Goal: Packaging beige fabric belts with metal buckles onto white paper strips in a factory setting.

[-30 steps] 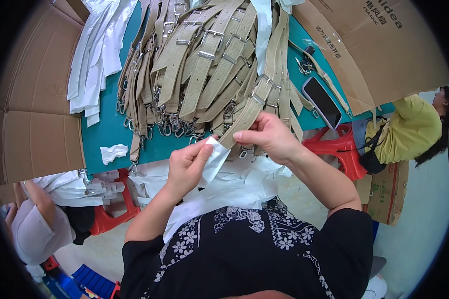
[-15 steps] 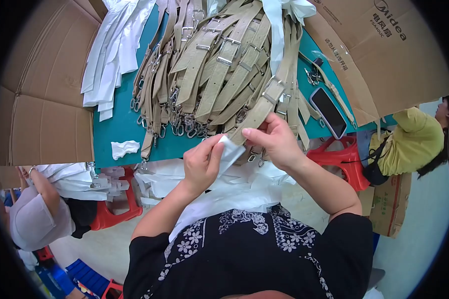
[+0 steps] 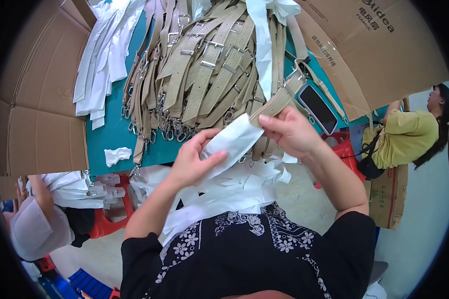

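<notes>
My left hand point(image 3: 190, 158) is closed on a white paper-like strip point(image 3: 233, 141), thumb on top and fingers underneath. In my right hand point(image 3: 295, 130), the end of a beige strap point(image 3: 278, 102) is pinched between thumb and fingers. The strap's end meets the strip's upper end; whether it lies inside or only against it, I cannot tell. From there the strap runs up and right, past a metal buckle. Just beyond my hands lies a big heap of similar beige straps point(image 3: 197, 84) with silver buckles and snap hooks.
White strips point(image 3: 102, 65) lie at the far left of the green table point(image 3: 101, 142), a crumpled white piece point(image 3: 117, 156) near its edge. A phone point(image 3: 318, 109) rests on the right. Cardboard boxes point(image 3: 45, 99) flank both sides. More white strips point(image 3: 224, 192) cover my lap. Other people sit left and right.
My hands have moved apart a little. The white strip now shows at greater length, and the strap in my right hand has swung to the right. The view has shifted slightly.
</notes>
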`<state>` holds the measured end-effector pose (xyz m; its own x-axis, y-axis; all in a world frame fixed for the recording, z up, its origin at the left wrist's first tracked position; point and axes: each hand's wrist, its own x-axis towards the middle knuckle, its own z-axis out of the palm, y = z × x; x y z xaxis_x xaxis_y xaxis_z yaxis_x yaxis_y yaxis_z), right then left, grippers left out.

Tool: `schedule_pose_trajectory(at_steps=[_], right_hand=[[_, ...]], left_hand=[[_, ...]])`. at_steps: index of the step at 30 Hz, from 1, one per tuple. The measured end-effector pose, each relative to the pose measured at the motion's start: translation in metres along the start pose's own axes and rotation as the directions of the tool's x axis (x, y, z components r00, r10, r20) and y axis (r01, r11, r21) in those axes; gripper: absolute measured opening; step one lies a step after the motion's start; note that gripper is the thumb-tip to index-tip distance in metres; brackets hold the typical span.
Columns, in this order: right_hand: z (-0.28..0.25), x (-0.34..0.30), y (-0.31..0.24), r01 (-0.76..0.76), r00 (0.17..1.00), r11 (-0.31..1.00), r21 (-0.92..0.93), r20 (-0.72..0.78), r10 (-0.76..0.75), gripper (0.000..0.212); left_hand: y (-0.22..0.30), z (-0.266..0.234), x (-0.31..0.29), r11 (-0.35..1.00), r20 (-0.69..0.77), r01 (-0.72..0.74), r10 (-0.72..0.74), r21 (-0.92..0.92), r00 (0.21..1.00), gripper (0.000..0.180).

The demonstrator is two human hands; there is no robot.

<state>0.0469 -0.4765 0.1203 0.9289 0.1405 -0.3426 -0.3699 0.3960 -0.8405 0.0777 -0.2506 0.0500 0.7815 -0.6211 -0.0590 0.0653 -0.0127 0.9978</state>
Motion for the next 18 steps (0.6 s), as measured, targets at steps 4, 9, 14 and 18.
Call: schedule_pose_trajectory(at_steps=[4,9,14,18], right_hand=[[0.009,-0.01,-0.034,0.044,0.999,0.998,-0.042,-0.02,-0.044,0.023],[0.01,-0.006,-0.006,0.01,0.998,0.999,-0.032,0.057,-0.008,0.015],[-0.001,0.008,0.012,-0.065,0.998,0.998,0.008,0.014,0.065,0.023],[0.012,0.016,0.038,-0.057,0.996,0.996,0.071,-0.064,0.062,0.025]], left_hand=[[0.056,-0.013,0.011,0.969,0.255,0.246,-0.246,0.033,0.935,0.044],[0.072,-0.012,0.025,0.959,0.189,0.114,-0.166,0.26,0.968,0.03],[0.03,-0.022,0.001,0.928,0.125,0.214,-0.262,0.305,0.957,0.029],[0.009,-0.024,-0.012,0.961,0.041,0.159,-0.172,0.226,0.984,0.028]])
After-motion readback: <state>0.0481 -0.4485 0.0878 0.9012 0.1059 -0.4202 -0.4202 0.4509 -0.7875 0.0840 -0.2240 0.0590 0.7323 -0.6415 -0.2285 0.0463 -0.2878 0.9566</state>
